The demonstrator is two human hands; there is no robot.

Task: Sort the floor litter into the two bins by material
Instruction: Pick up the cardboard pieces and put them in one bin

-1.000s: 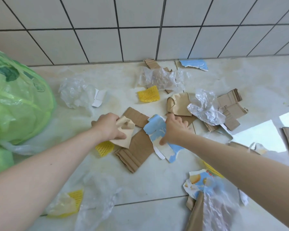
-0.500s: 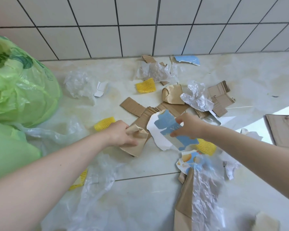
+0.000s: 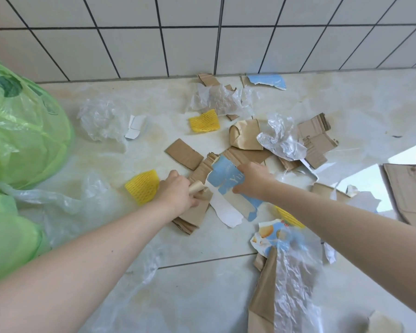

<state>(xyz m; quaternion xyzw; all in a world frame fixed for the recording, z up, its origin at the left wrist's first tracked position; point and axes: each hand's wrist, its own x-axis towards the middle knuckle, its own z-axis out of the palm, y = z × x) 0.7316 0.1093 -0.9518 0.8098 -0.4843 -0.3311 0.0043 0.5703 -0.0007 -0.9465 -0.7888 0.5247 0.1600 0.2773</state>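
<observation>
My left hand (image 3: 178, 192) grips a crumpled piece of brown paper (image 3: 197, 207) just above a strip of corrugated cardboard (image 3: 202, 171) on the floor. To its right, my right hand (image 3: 252, 179) pinches a torn blue-and-white paper sheet (image 3: 223, 188) that hangs down toward the floor. A yellow foam net (image 3: 142, 186) lies right beside my left hand. A bin lined with a green bag (image 3: 22, 131) stands at the far left.
Brown cardboard scraps (image 3: 317, 140), a folded brown paper (image 3: 246, 134), clear plastic wraps (image 3: 279, 138) (image 3: 99, 118) and another yellow net (image 3: 203, 121) litter the tiled floor up to the wall. A plastic-covered brown bag (image 3: 283, 284) lies near my right arm.
Both hands lifted their papers off the floor, drew back toward me, then moved forward again. The blue-and-white sheet now hangs from my right hand. The view shifted.
</observation>
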